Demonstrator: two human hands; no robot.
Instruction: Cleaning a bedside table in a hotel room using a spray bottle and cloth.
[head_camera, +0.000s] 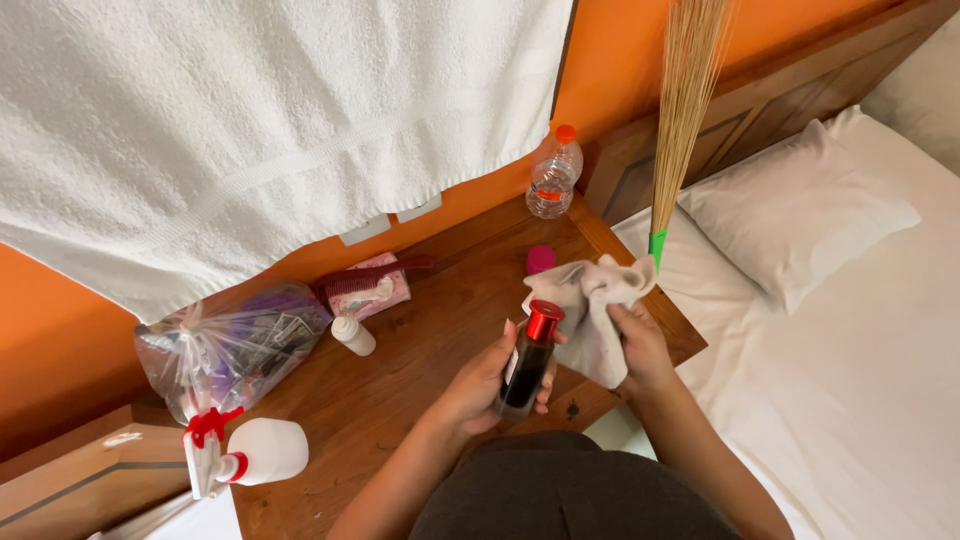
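My left hand (482, 385) grips a dark bottle (527, 362) with a red cap, holding it upright over the front of the wooden bedside table (420, 350). My right hand (640, 345) holds a crumpled grey cloth (592, 305) right beside the bottle's cap, touching or nearly touching it. A small pink object (540, 259) sits on the table just behind the cloth, partly hidden.
On the table lie a white spray bottle with red trigger (250, 455), a tied clear plastic bag of items (235, 345), a small white bottle (352, 335), a pink tissue pack (372, 288), and a clear water bottle (555, 175). A white towel (250, 130) hangs above. A broom (685, 110) leans by the bed (850, 330).
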